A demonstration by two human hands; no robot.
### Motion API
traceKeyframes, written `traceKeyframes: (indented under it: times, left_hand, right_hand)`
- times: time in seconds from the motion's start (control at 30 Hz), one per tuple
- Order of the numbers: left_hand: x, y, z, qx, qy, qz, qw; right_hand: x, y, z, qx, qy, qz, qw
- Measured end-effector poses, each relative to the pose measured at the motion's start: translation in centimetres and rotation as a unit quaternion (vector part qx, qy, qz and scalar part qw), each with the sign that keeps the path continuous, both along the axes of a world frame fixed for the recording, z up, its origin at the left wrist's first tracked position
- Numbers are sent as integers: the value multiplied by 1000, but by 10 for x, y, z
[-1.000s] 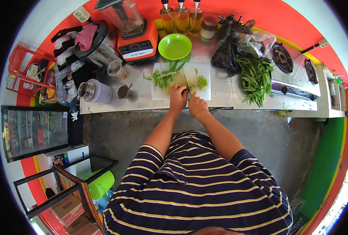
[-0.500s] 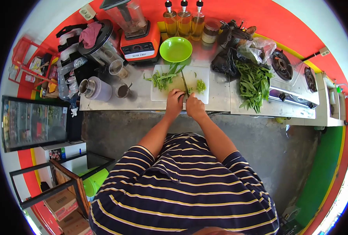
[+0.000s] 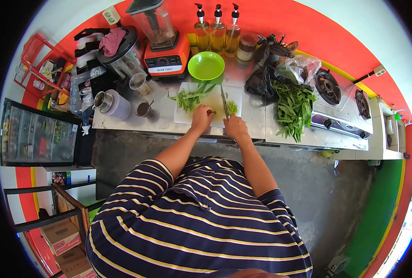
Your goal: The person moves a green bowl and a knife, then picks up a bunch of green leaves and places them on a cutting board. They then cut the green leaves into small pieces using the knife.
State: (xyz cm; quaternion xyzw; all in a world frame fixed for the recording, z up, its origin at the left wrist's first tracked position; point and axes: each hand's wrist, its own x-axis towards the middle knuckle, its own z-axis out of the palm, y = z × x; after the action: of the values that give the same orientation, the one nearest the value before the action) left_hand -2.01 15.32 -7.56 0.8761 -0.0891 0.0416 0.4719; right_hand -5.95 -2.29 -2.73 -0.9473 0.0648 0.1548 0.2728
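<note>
A white cutting board (image 3: 182,117) lies at the counter's front edge. My right hand (image 3: 236,129) is closed around the handle of a knife (image 3: 224,101), whose blade points away from me over the board. My left hand (image 3: 202,118) is closed at the board's front, with the dark ends of green stems (image 3: 214,112) showing at its fingertips; the rest is hidden by the fingers. A small pile of chopped greens (image 3: 232,108) sits just right of the blade. Long leafy greens (image 3: 188,99) are spread over the board's left side, beyond my left hand.
Behind the board stand a green bowl (image 3: 206,66), an orange blender (image 3: 166,60) and several pump bottles (image 3: 217,34). To the right are a leafy bunch (image 3: 295,109), a black plastic bag (image 3: 262,83) and a gas stove (image 3: 340,109). A cup with a spoon (image 3: 143,108) stands left.
The knife and my right hand have shifted right, to the chopped pile, and the blade is apart from my left hand. My left hand has moved slightly left. The whole view has shifted a little.
</note>
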Motion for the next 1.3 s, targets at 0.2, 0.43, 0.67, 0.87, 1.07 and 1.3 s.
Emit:
traceKeyframes:
  times: [0.2,0.43,0.67,0.87,1.07,1.3]
  left_hand:
    - [-1,-14,4,22,-36,-16,999]
    - [12,-14,-4,82,55,-17,995]
    - [10,-22,12,95,134,45,985]
    - [14,-22,5,97,113,25,989]
    - [0,-19,-3,61,26,24,997]
    - [-5,-19,0,56,5,19,998]
  right_hand:
    - [3,0,7,14,-27,22,999]
    - [-3,19,11,-65,-11,43,997]
    - [-12,31,5,-157,32,71,985]
    - [-17,42,4,-169,49,66,982]
    - [-1,44,-3,-176,1,70,982]
    - [-15,42,7,-138,86,67,984]
